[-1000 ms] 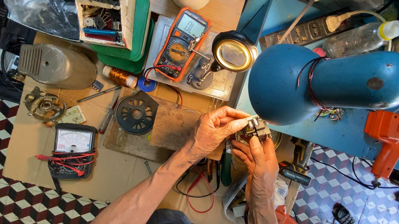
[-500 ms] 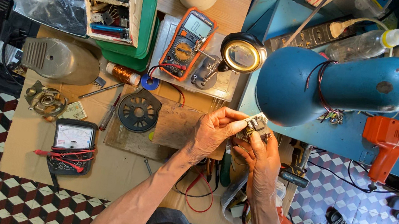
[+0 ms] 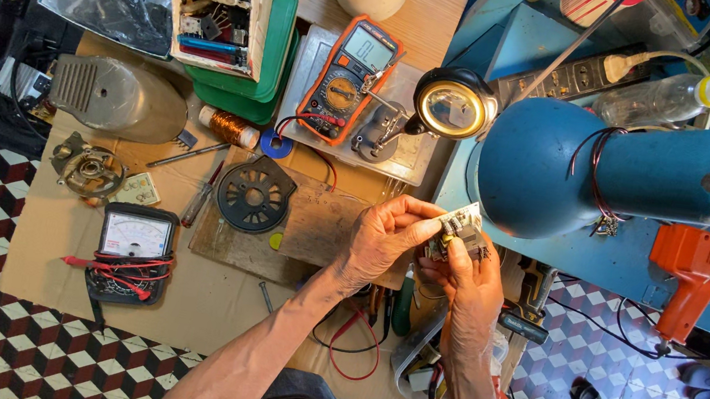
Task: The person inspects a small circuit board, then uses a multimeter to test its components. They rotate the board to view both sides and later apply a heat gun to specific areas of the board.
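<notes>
Both my hands hold a small pale circuit board (image 3: 459, 223) with dark parts on it, just left of a big blue lamp shade (image 3: 558, 185). My left hand (image 3: 385, 235) pinches the board's upper left edge between thumb and fingers. My right hand (image 3: 470, 279) grips it from below, with the thumb on its face. The board is held above the right edge of the cardboard-covered work surface (image 3: 43, 277).
An orange digital multimeter (image 3: 348, 80), a round magnifier (image 3: 447, 107), a black vented disc (image 3: 254, 194) on a wooden board, a copper wire spool (image 3: 230, 127), a black analog meter (image 3: 134, 245), a grey housing (image 3: 117, 95) and an orange soldering gun (image 3: 693, 271) surround me.
The view has drifted so the bench sits slightly lower and to the right in frame. My hands have stayed on the board with nearly the same grip.
</notes>
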